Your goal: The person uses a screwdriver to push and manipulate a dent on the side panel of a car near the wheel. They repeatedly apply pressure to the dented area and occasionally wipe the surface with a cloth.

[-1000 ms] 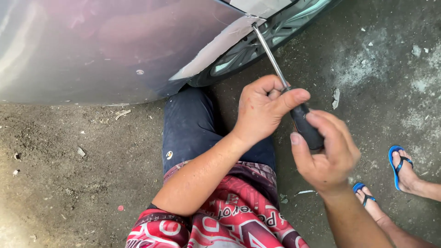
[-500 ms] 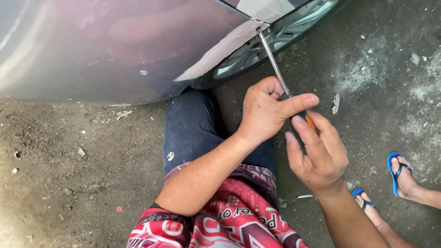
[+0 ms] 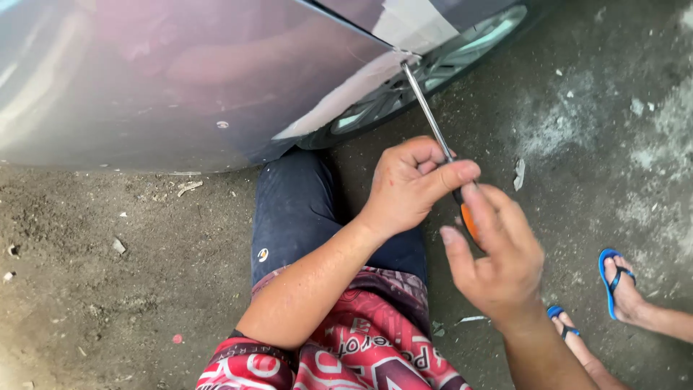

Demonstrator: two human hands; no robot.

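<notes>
A long screwdriver point(image 3: 427, 114) with a metal shaft and an orange and black handle points up to the seam of a grey car body panel point(image 3: 188, 79) beside the wheel. My left hand point(image 3: 411, 184) is wrapped around the shaft just above the handle. My right hand point(image 3: 494, 256) rests its fingers loosely on the handle, with the palm lifted off and the orange part showing under the fingers. Both hands are above my dark trouser leg point(image 3: 303, 209).
A car wheel point(image 3: 426, 72) sits behind the panel. Another person's feet in blue flip-flops point(image 3: 617, 278) stand at the right. The ground point(image 3: 94, 282) is dirty concrete with small debris. My red patterned shirt point(image 3: 346, 347) fills the bottom.
My right hand has loosened from a full grip on the handle, and its fingers have spread. The screwdriver tip stays at the panel seam.
</notes>
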